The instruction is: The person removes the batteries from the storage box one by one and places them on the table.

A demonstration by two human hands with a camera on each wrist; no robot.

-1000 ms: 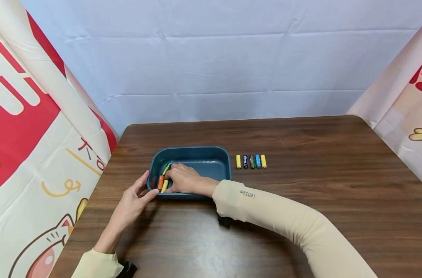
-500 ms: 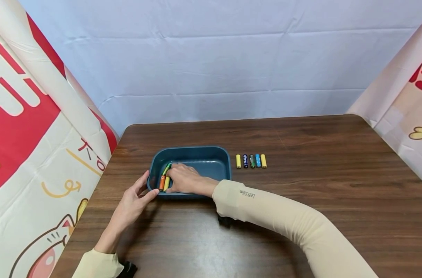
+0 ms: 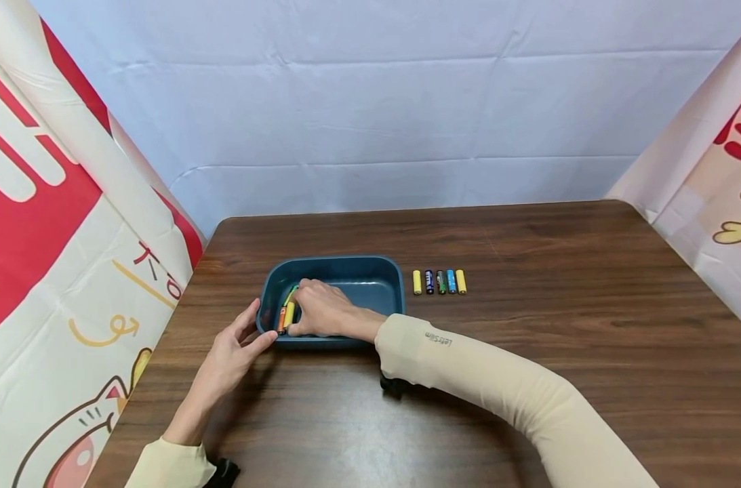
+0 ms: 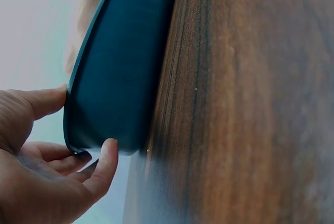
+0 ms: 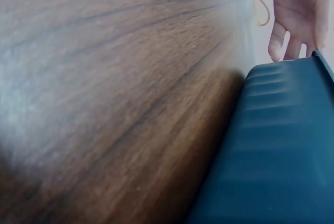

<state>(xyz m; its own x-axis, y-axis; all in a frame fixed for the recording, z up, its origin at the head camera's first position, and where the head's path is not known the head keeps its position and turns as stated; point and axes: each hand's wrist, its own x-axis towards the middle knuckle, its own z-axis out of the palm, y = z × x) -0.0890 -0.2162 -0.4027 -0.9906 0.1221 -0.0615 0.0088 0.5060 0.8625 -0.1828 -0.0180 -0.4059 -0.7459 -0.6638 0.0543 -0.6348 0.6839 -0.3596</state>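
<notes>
A dark blue plastic tray [image 3: 376, 272] stands on the left part of the table. My left hand [image 3: 228, 359] holds its near left corner, thumb on the rim and fingers around the end wall, as the left wrist view also shows for the tray wall [image 4: 112, 72]. Inside the tray, my right hand [image 3: 329, 312] pinches a yellow battery [image 3: 289, 314] beside an orange battery [image 3: 281, 320]. A green battery [image 3: 291, 295] lies just beyond them, partly covered by the right fingers. In the right wrist view only the tray's outer side and the left hand [image 5: 298, 15] appear.
Right of the tray, several batteries lie side by side in a row, among them a light blue battery [image 3: 451, 281] and a dark blue battery [image 3: 429, 282]. The brown wooden table [image 3: 529, 285] backs onto a pale cloth [image 3: 370, 115].
The yellow battery has shifted slightly away from the tray's near wall, along the orange one, with the right fingers. The left hand stays at the corner.
</notes>
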